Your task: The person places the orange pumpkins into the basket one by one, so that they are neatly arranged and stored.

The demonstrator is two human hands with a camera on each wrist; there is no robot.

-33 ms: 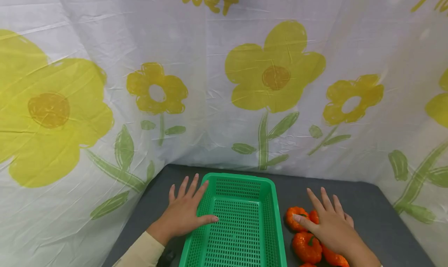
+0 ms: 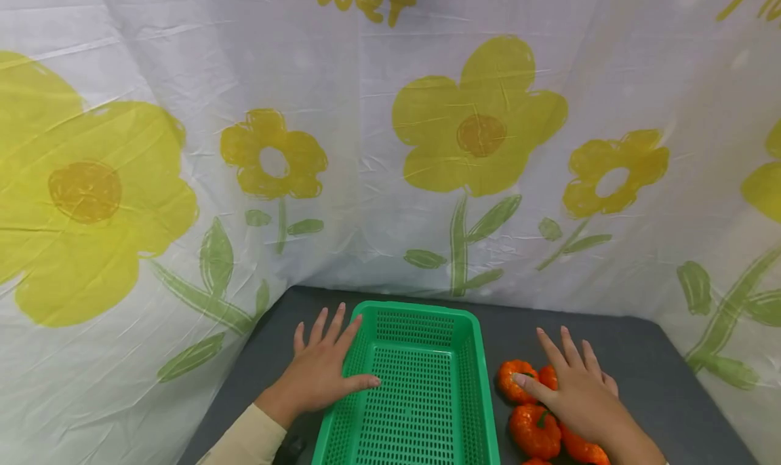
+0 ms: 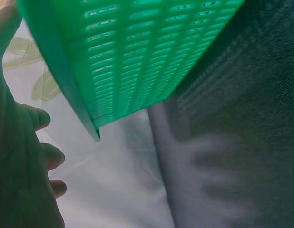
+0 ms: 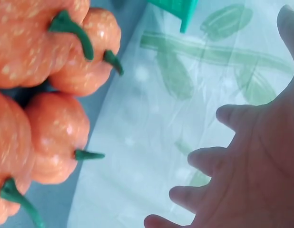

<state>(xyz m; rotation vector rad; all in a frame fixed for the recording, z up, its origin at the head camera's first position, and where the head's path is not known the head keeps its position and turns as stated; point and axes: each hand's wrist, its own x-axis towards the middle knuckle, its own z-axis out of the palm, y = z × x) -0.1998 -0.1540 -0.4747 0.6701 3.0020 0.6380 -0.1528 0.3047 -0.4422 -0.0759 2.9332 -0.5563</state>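
Observation:
A green rectangular plastic basket point(image 2: 486, 383) with slotted walls stands on the dark table, nothing in it where I can see. My left hand point(image 2: 320, 373) hovers over the basket's left rim, fingers spread and straight, holding nothing. The left wrist view shows the basket's slotted side point(image 3: 132, 61) beside that hand. To the right of the basket sit several small orange pumpkins point(image 2: 534, 432) with green stems. Above them is my right hand point(image 2: 582, 404), its fingers spread, gripping nothing. In the right wrist view the pumpkins point(image 4: 59, 137) lie apart from the palm.
A white curtain point(image 2: 366, 234) printed with yellow flowers hangs behind the table and along both sides. The dark grey tabletop point(image 2: 641, 356) shows around the basket. A small black object point(image 2: 289, 448), partly cut off, lies by the left sleeve.

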